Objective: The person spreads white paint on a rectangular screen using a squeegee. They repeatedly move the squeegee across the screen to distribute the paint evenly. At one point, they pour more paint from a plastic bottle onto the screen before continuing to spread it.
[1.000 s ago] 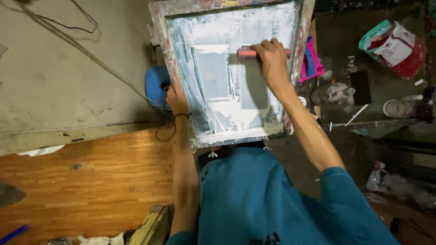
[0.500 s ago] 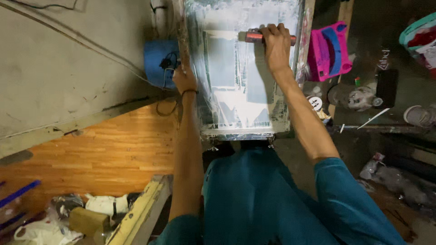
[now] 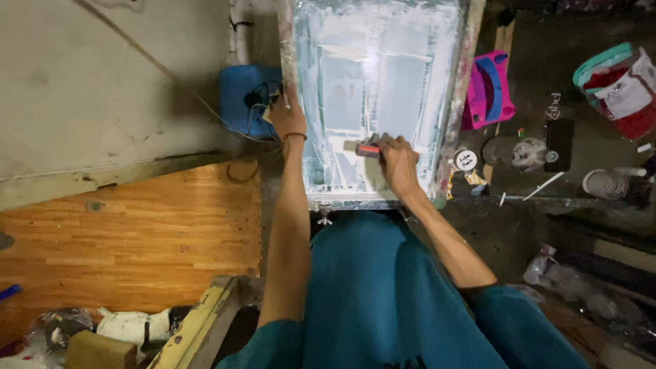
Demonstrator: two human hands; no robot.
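At twelve o'clock, the white-coated rectangular printing screen (image 3: 379,102): right hand (image 3: 396,164) clamped on red-handled squeegee (image 3: 367,149) near its lower edge, stroke apparently almost complete; left hand (image 3: 287,117) grips the frame's side.

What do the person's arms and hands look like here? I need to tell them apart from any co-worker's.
Both arms are bare from the elbows down, with teal short sleeves at the upper arms. The left hand has a thin dark band at the wrist. The right hand wears no glove, ring or band that shows.
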